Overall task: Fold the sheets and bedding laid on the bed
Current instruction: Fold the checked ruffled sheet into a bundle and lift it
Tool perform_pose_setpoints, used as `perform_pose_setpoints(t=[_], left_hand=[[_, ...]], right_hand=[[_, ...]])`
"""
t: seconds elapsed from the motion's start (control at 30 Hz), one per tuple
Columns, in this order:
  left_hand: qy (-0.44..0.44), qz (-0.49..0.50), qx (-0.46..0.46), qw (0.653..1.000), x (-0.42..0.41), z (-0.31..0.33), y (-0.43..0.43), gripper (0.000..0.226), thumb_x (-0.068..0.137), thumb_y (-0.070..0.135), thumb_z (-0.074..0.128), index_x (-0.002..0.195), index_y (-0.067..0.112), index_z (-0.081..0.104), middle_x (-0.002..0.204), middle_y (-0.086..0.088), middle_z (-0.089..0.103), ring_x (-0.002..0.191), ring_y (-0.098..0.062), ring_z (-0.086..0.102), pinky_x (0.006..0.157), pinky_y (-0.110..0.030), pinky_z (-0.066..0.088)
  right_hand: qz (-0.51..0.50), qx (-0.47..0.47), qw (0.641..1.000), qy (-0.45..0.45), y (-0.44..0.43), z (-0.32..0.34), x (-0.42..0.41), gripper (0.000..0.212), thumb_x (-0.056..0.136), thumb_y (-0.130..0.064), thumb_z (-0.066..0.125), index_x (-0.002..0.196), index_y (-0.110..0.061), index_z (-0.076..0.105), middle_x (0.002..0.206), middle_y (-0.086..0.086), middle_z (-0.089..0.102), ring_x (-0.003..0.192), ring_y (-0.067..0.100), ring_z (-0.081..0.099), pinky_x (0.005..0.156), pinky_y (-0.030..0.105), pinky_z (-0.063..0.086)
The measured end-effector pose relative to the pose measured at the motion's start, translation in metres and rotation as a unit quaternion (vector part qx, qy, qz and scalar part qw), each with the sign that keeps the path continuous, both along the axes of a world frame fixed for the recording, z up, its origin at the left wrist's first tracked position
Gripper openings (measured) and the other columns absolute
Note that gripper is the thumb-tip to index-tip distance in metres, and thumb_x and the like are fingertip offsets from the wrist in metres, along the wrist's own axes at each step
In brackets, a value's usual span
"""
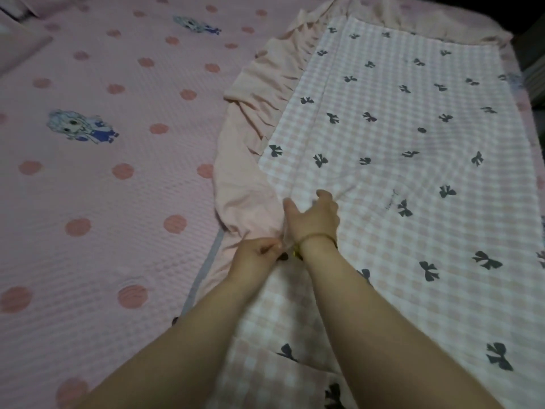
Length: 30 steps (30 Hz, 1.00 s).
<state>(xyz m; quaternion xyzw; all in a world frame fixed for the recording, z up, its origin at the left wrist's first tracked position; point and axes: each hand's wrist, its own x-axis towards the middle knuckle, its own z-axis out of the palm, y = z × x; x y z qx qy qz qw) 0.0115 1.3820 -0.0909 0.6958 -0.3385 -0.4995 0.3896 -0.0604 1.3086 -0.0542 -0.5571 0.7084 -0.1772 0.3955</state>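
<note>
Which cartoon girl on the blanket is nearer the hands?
The lower cartoon girl, at the left; the upper cartoon girl lies farther up the dotted blanket.

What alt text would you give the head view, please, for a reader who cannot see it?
The left hand pinches the plain pink ruffle of a pink-checked sheet printed with dark bows, and the right hand grips the checked cloth just beyond it. The sheet lies spread on a pink dotted bedspread with cartoon figures.
</note>
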Motion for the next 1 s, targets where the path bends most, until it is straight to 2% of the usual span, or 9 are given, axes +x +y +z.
perform_pose_setpoints(t=[0.17,0.33,0.43,0.57,0.67,0.77,0.83,0.9,1.0], left_hand=[[-0.123,0.027,-0.024,0.992,0.025,-0.004,-0.001,0.019,0.091,0.011,0.054,0.103,0.01,0.069,0.098,-0.002,0.069,0.09,-0.006,0.061,0.07,-0.007,0.038],[-0.221,0.136,0.03,0.965,0.072,-0.028,-0.035,0.076,0.083,0.026,0.066,0.145,0.012,0.025,0.149,-0.011,0.027,0.136,-0.027,0.028,0.112,-0.033,0.024],[-0.114,0.156,0.028,0.981,0.071,-0.03,-0.069,0.063,0.085,0.017,0.063,0.141,0.015,0.035,0.129,-0.004,0.049,0.121,-0.021,0.046,0.096,-0.026,0.038],[-0.111,0.071,-0.14,0.981,0.039,-0.012,-0.09,0.017,0.085,0.004,0.057,0.092,0.01,0.072,0.091,-0.003,0.066,0.093,-0.018,0.057,0.08,-0.024,0.044],[-0.406,-0.223,-0.161,0.871,0.02,-0.029,-0.075,0.03,0.092,0.024,0.046,0.11,0.019,0.069,0.123,-0.003,0.058,0.122,-0.024,0.044,0.101,-0.026,0.02],[-0.592,-0.313,-0.121,0.733,0.033,-0.05,-0.059,0.041,0.086,0.034,0.037,0.108,0.026,0.07,0.129,-0.005,0.057,0.126,-0.025,0.049,0.11,-0.041,0.003],[-0.601,-0.329,-0.101,0.721,0.035,-0.043,-0.053,0.048,0.082,0.035,0.035,0.112,0.017,0.068,0.128,-0.011,0.059,0.12,-0.027,0.055,0.111,-0.04,-0.004],[-0.639,-0.363,-0.059,0.676,0.037,-0.043,-0.049,0.054,0.095,0.037,0.025,0.143,0.013,0.035,0.153,-0.009,0.026,0.142,-0.022,0.022,0.105,-0.041,-0.025],[-0.573,-0.402,-0.054,0.712,0.05,-0.045,-0.025,0.073,0.086,0.049,-0.003,0.147,0.02,0.025,0.156,0.004,0.017,0.144,-0.009,0.012,0.105,-0.04,-0.023]], right_hand=[[0.082,0.086,0.971,0.209,-0.021,-0.035,0.008,0.07,0.084,-0.012,0.062,0.139,-0.007,0.018,0.142,0.013,0.021,0.128,0.028,0.031,0.093,0.036,0.043],[0.057,0.005,0.986,0.156,-0.016,-0.051,-0.016,0.028,0.095,-0.008,0.045,0.121,-0.001,0.047,0.128,0.014,0.041,0.099,0.028,0.054,0.079,0.029,0.041],[0.035,-0.012,0.995,0.096,-0.015,-0.059,-0.03,0.026,0.098,-0.013,0.038,0.112,0.0,0.056,0.119,0.016,0.049,0.084,0.02,0.046,0.073,0.024,0.037],[-0.013,0.006,1.0,0.01,-0.015,-0.064,-0.039,0.024,0.097,-0.015,0.038,0.093,-0.006,0.06,0.106,0.017,0.057,0.084,0.019,0.047,0.071,0.023,0.038],[-0.041,0.008,0.997,-0.058,-0.013,-0.062,-0.046,0.028,0.096,-0.017,0.04,0.071,-0.014,0.052,0.085,0.009,0.054,0.075,0.019,0.046,0.065,0.025,0.037],[-0.056,0.009,0.994,-0.099,-0.009,-0.056,-0.051,0.028,0.097,-0.016,0.039,0.073,-0.009,0.053,0.072,0.001,0.05,0.07,0.018,0.046,0.066,0.024,0.035],[-0.052,0.002,0.993,-0.103,-0.007,-0.055,-0.051,0.026,0.097,-0.016,0.04,0.077,-0.008,0.054,0.07,0.0,0.048,0.072,0.018,0.046,0.069,0.023,0.035],[-0.053,-0.015,0.992,-0.116,-0.004,-0.055,-0.051,0.031,0.096,-0.016,0.041,0.067,-0.013,0.051,0.068,-0.001,0.046,0.067,0.016,0.044,0.065,0.024,0.036],[-0.057,-0.044,0.988,-0.134,-0.001,-0.048,-0.045,0.038,0.095,-0.016,0.045,0.057,-0.022,0.044,0.064,-0.003,0.041,0.059,0.01,0.038,0.056,0.02,0.031]])
